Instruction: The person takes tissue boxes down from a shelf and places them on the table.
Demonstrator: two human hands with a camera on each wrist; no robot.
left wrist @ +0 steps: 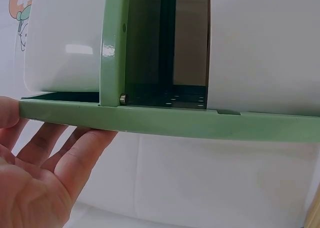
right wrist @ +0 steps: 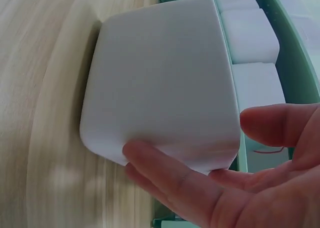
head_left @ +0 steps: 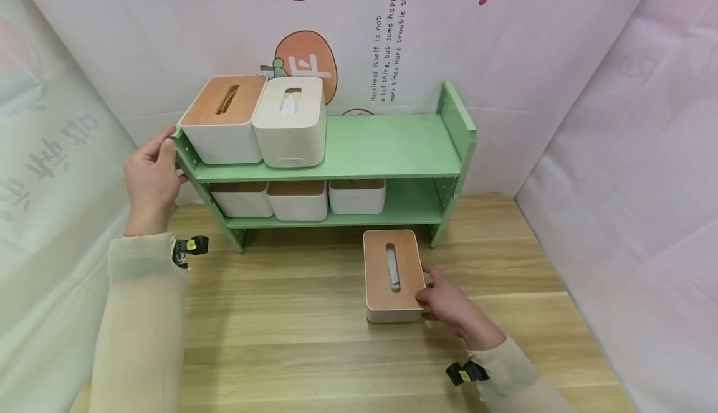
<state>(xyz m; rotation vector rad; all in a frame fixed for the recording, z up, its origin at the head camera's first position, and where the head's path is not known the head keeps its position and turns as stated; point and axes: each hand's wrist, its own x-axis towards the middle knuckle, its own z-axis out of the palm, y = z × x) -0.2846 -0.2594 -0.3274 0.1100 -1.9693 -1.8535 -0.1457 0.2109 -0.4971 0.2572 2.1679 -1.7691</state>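
Observation:
A two-tier green shelf [head_left: 387, 145] stands against the back cloth. My left hand [head_left: 150, 179] grips the upper left side panel [left wrist: 165, 122] of it, the thumb near the panel's front edge and the fingers along its outer face. In front of the shelf, on the table, stands a white tissue box [head_left: 394, 270] with a wood-look lid and a slot showing white tissue. My right hand [head_left: 451, 307] touches its right side near the front corner. In the right wrist view, extended fingers [right wrist: 165, 173] lie against the white wall of the box, the thumb by the lid edge.
On the top tier, a wood-lidded box [head_left: 221, 142] and an all-cream tissue box [head_left: 288, 129] stand side by side at the left. Three white boxes [head_left: 297, 204] line the lower tier. Printed cloth walls [head_left: 606, 170] surround the wooden table [head_left: 291, 338].

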